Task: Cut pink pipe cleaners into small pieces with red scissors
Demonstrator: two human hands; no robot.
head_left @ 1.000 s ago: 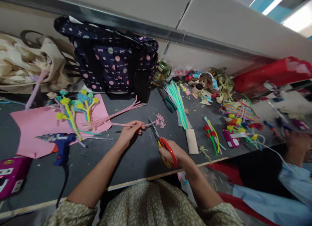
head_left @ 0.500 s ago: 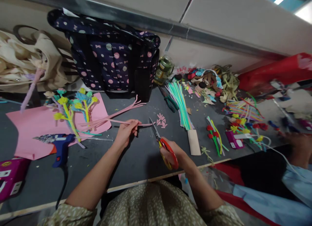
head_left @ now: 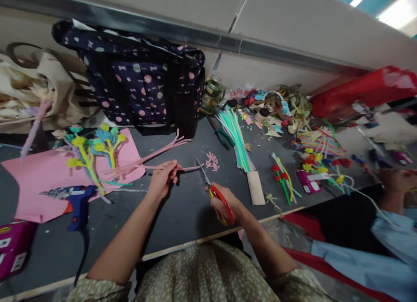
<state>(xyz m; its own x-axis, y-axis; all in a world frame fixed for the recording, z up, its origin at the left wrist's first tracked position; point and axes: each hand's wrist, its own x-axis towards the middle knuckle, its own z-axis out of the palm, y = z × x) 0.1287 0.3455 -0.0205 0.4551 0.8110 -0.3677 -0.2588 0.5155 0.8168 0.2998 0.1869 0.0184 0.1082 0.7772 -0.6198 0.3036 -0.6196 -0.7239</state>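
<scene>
I think I am at the snipping step. My left hand (head_left: 165, 179) has a thin pink strip (head_left: 190, 168) pinched between thumb and fingers, with no gap left around it. The strip sticks out both sides, and its right end is up by the blades of the scissors (head_left: 222, 195). My right hand (head_left: 232, 205) is curled around the red and yellow handles. I can't tell how far apart the blades are, or if they touch the strip. Little pink bits (head_left: 212, 162) lie on the surface (head_left: 182, 215) just past the blade tips. More long pink strips (head_left: 156, 153) lie near my left hand. I think the next cut calls for a steady left grip and blades lined up across the strip.
</scene>
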